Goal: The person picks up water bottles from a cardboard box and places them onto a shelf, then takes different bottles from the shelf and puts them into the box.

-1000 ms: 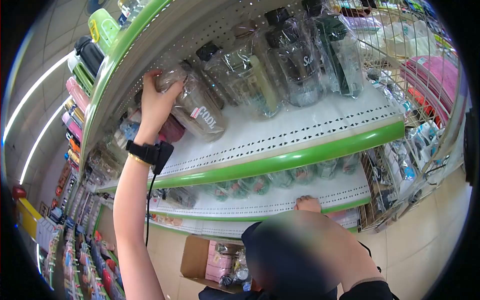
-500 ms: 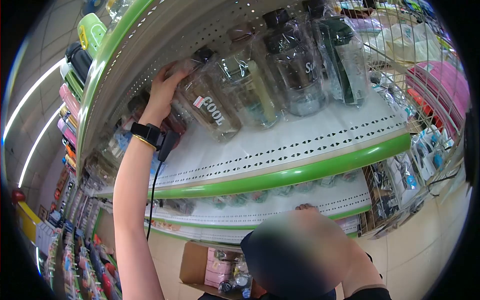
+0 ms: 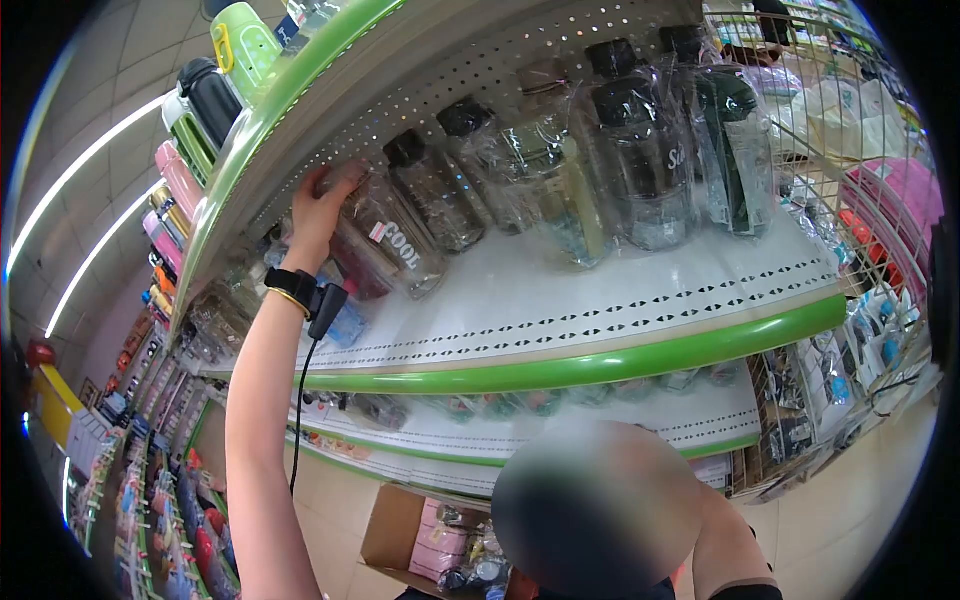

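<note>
My left hand (image 3: 318,215), with a black band on its wrist, holds the top of the clear bottle marked COOL (image 3: 400,250). This bottle is wrapped in plastic, leans a little and stands at the left part of the white shelf (image 3: 500,310). Right beside it is a black-capped bottle (image 3: 435,190), with a reddish bottle (image 3: 360,275) on its other side. Farther right stand a greenish bottle (image 3: 570,200) and a dark bottle marked with letters (image 3: 640,160). A blurred round area covers the place where my right forearm ends, so my right hand is hidden.
A green edge strip (image 3: 600,350) runs along the shelf front. Wire mesh with packed goods (image 3: 850,130) rises at the right. On the floor is an open cardboard box (image 3: 390,530) with pink packs. More bottles (image 3: 180,180) line the shelf above at the left.
The COOL bottle has moved left with my left hand, away from the greenish bottle. Black-capped bottles behind it now show. The view has shifted, and fingertips above the blurred area no longer show.
</note>
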`<state>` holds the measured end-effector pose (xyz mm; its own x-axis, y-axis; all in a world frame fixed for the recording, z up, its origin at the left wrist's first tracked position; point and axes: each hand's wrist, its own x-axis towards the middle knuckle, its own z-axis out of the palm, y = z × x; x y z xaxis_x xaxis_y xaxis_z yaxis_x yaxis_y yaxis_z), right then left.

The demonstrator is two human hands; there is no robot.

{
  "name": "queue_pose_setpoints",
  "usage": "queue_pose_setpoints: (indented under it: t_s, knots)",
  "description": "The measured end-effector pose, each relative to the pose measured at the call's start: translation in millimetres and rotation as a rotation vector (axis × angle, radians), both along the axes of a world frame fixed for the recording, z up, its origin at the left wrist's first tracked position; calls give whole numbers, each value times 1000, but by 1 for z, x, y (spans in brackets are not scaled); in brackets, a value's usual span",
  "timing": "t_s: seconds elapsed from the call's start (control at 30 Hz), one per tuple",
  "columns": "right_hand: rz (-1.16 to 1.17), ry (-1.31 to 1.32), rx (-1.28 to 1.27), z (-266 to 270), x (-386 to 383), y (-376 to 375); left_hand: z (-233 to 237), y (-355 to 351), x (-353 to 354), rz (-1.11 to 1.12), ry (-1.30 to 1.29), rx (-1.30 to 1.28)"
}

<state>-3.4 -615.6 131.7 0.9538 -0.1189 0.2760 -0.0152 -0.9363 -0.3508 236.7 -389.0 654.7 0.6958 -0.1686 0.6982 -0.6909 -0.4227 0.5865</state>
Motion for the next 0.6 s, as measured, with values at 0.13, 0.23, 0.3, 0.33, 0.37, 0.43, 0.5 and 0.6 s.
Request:
queue_pose_setpoints:
  t_s: [0.13,0.23,0.3,0.33,0.37,0.43,0.5,0.6]
  knots:
    - [-16,14,-26,5,-3,1,-21,3,27,72,-135,-5]
    - [-49,38,-25,1,-1,2,-23,0,59,257,-198,58]
    - [-20,65,-18,4,-3,0,-25,-1,79,258,-194,43]
    - [-24,90,-21,8,-3,1,-25,0,89,272,-183,34]
    - [-34,89,-22,6,-2,0,-24,1,100,262,-185,32]
    - [-22,76,-15,1,-1,0,-23,3,113,257,-126,13]
    - [-30,23,-15,-1,-3,-2,-27,1,118,312,-137,31]
    - [-20,23,-6,-1,0,2,-36,-6,115,458,-263,62]
